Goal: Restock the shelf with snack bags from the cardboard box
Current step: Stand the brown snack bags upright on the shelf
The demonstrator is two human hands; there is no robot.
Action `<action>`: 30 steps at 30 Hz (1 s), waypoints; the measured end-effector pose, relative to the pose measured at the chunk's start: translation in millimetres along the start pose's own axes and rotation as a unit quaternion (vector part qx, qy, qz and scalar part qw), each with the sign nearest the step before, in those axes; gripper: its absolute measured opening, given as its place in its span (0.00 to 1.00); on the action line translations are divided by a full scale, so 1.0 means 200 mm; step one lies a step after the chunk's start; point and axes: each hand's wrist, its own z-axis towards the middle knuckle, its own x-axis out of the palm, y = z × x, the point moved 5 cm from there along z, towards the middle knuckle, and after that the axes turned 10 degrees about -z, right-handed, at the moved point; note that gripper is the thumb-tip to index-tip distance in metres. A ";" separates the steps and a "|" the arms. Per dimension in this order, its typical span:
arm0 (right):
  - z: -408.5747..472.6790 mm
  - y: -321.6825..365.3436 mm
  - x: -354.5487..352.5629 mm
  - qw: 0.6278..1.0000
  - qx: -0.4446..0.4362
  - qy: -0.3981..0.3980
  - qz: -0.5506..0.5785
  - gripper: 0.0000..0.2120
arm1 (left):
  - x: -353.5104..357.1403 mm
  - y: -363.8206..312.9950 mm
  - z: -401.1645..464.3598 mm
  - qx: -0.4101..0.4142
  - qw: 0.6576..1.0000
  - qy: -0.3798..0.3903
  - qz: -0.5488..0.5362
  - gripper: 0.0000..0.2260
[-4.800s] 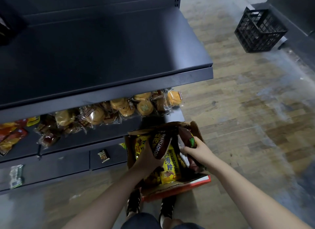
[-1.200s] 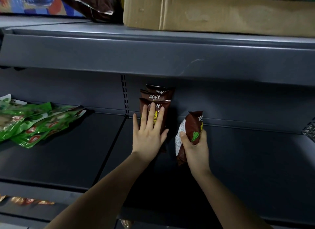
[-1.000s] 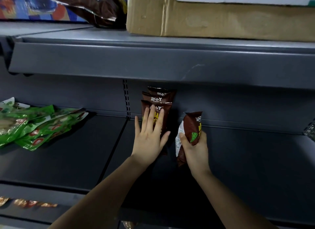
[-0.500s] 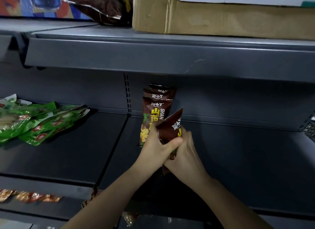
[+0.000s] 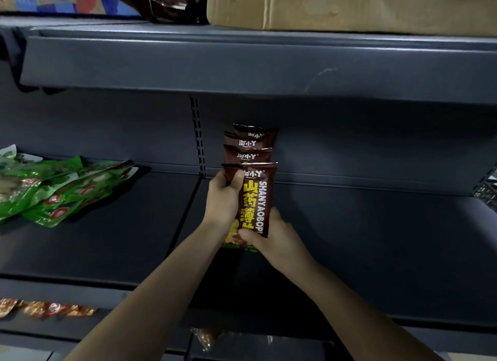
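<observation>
Both hands grip 1 brown snack bag [image 5: 255,199] reading "SHANYAOBOP": my left hand [image 5: 223,199] pinches its top, my right hand [image 5: 271,237] its bottom, upright on the shelf [image 5: 363,239] before 3 matching bags [image 5: 250,145].

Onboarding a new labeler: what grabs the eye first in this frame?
Dead centre, both hands set a brown snack bag upright at the front of a row of matching brown bags on the dark middle shelf: left hand near its top, right hand at its bottom. Next, the green snack bags piled at far left.
</observation>
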 end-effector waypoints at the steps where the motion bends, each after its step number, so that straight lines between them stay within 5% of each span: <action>1: 0.01 0.00 0.01 0.999 0.003 -0.002 -0.032 0.27 | -0.01 0.02 0.03 0.006 0.999 -0.008 0.033 0.05; 8: 0.04 0.01 0.04 0.991 -0.007 -0.004 -0.133 0.31 | -0.07 0.03 0.11 -0.030 0.981 -0.069 0.181 0.26; 13: 0.05 -0.04 0.05 0.997 -0.019 0.027 -0.066 0.35 | -0.09 0.01 0.09 0.040 0.972 -0.093 0.211 0.24; 19: 0.03 -0.08 0.04 0.999 -0.028 -0.027 -0.020 0.42 | -0.13 0.20 -0.10 0.053 0.986 0.036 0.155 0.33; 30: 0.02 -0.06 0.05 0.995 -0.046 -0.046 -0.076 0.31 | -0.15 0.21 -0.13 0.083 0.971 0.041 0.220 0.24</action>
